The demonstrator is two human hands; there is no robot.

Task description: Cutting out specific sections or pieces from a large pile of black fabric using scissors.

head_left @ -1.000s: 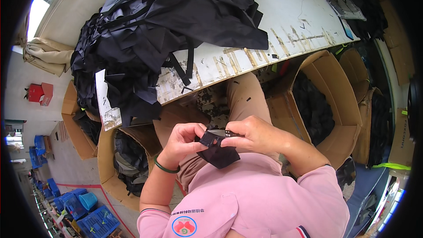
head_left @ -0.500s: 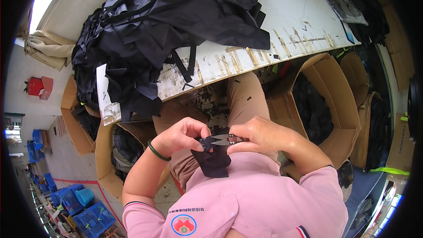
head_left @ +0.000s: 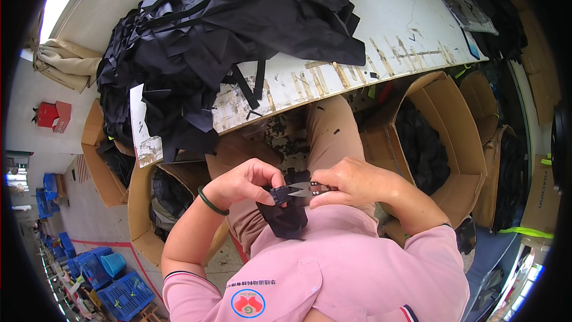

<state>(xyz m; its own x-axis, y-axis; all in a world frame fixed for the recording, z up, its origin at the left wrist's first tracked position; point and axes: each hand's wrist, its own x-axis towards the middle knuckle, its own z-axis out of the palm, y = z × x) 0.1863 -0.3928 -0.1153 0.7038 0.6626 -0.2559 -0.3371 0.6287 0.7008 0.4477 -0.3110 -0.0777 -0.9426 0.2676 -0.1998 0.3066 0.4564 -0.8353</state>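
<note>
Black piece (head_left: 283, 220) shifted left since a second ago, near my shirt (head_left: 357, 256), my left hand (head_left: 245, 182) pinching it, right hand (head_left: 356, 182) gripping snips (head_left: 302, 189), fabric heap (head_left: 238, 30) on far table (head_left: 387, 18), cartons (head_left: 456, 125) left and right.

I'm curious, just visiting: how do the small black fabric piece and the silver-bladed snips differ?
The black fabric piece is dark, soft cloth; the silver-bladed snips have pointed metal blades. The left hand pinches the fabric; the right hand grips the snips. Both are hand-held.
</note>
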